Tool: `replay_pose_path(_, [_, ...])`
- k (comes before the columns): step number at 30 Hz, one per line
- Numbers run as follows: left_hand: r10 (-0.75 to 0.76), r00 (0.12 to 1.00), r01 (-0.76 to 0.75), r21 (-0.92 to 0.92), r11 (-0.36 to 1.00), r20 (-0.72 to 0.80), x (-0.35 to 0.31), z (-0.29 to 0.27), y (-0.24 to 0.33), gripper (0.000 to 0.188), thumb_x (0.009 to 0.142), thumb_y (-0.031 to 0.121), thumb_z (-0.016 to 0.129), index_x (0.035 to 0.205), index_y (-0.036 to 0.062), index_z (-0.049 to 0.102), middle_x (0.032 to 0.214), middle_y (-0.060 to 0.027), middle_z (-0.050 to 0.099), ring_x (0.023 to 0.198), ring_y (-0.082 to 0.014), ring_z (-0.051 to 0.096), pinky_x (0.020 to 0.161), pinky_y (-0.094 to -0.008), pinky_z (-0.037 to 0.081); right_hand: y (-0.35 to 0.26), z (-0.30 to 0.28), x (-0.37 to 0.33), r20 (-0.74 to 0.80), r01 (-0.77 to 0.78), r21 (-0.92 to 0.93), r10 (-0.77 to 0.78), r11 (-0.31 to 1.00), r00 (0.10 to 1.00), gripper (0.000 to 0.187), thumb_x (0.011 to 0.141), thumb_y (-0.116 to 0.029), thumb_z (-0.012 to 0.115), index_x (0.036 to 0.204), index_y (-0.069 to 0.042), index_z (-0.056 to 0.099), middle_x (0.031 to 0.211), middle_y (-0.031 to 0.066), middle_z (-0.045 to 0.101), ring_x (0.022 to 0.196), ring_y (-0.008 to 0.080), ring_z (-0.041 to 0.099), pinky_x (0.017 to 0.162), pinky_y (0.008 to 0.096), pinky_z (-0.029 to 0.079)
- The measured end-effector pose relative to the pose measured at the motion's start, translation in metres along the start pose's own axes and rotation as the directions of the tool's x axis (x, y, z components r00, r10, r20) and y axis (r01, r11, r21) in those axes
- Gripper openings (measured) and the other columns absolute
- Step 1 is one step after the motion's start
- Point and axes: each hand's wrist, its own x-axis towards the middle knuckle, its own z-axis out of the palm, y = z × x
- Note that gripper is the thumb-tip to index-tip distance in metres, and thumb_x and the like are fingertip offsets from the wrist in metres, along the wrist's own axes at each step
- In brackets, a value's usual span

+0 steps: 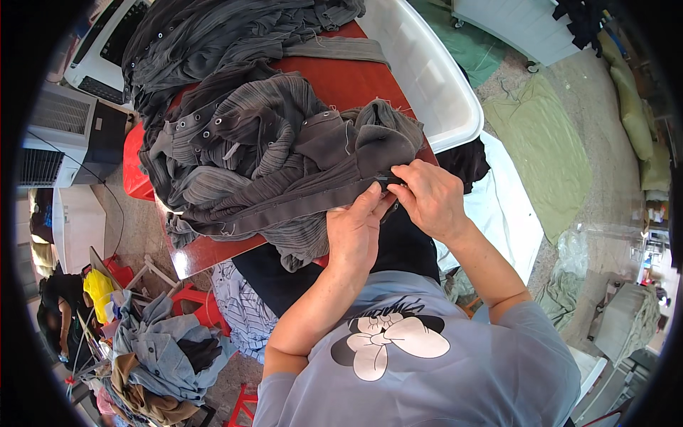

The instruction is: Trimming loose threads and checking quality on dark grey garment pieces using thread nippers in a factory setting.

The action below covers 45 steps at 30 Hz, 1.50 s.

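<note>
A dark grey ribbed garment with a flat band lies across the near side of a red-brown table. My left hand is closed on the end of that band, thumb on top and fingers underneath. Right beside it, my right hand pinches a small dark object against the same band end. Its kind is hard to make out between the fingertips. More grey ribbed cloth with metal eyelets is bunched just beyond the band, and a loose flap of it rises next to my right hand.
A larger pile of grey garments covers the table's far end. A white plastic tub stands along the right side of the table. Red stools and heaped clothes are at the left. Green cloth lies on the floor at right.
</note>
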Motion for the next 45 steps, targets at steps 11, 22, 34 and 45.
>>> replay_pose_path(11, [0.008, 1.0, -0.008, 0.007, 1.0, -0.001, 0.002, -0.002, -0.002, 0.017, 0.097, 0.004, 0.061, 0.112, 0.0, 0.068, 0.114, -0.0104, 0.071, 0.108, -0.0218, 0.067, 0.102, -0.0451, 0.052, -0.003, 0.001, 0.001, -0.004, 0.023, -0.083, -0.024, 0.996, 1.0, 0.027, 0.084, -0.013, 0.077, 0.105, -0.003, 0.064, 0.081, 0.0085, 0.063, 0.068, 0.0266, 0.065, 0.059, 0.0358, 0.052])
replay_pose_path(22, [-0.02, 0.999, 0.019, 0.016, 1.0, 0.033, 0.003, -0.005, -0.002, 0.022, 0.098, 0.003, 0.061, 0.12, 0.0035, 0.064, 0.118, -0.007, 0.068, 0.107, -0.0188, 0.066, 0.101, -0.0436, 0.053, -0.003, 0.0, 0.002, -0.002, 0.029, -0.091, -0.029, 0.995, 1.0, 0.026, 0.083, -0.012, 0.078, 0.103, -0.003, 0.066, 0.078, 0.0078, 0.062, 0.065, 0.0258, 0.064, 0.058, 0.0353, 0.051])
replay_pose_path(34, [-0.015, 0.999, 0.015, -0.015, 1.0, 0.03, 0.002, 0.002, 0.001, 0.024, 0.097, 0.003, 0.062, 0.121, 0.0012, 0.065, 0.12, -0.0089, 0.069, 0.112, -0.0212, 0.066, 0.105, -0.0457, 0.052, -0.006, -0.002, 0.005, 0.101, -0.481, 0.404, 0.485, 0.778, 0.869, 0.024, 0.092, -0.014, 0.072, 0.111, -0.002, 0.064, 0.076, 0.0066, 0.061, 0.067, 0.0171, 0.063, 0.061, 0.0295, 0.049])
replay_pose_path(45, [0.029, 1.0, -0.028, 0.008, 1.0, -0.012, -0.012, -0.011, 0.015, 0.017, 0.1, 0.009, 0.06, 0.096, -0.0032, 0.071, 0.108, -0.021, 0.073, 0.114, -0.0358, 0.068, 0.102, -0.0474, 0.054, 0.011, 0.0, 0.017, 0.193, -0.584, 0.493, 0.573, 0.645, 0.796, 0.009, 0.096, -0.008, 0.068, 0.098, -0.001, 0.063, 0.081, -0.006, 0.059, 0.07, 0.001, 0.046, 0.062, 0.0182, 0.04])
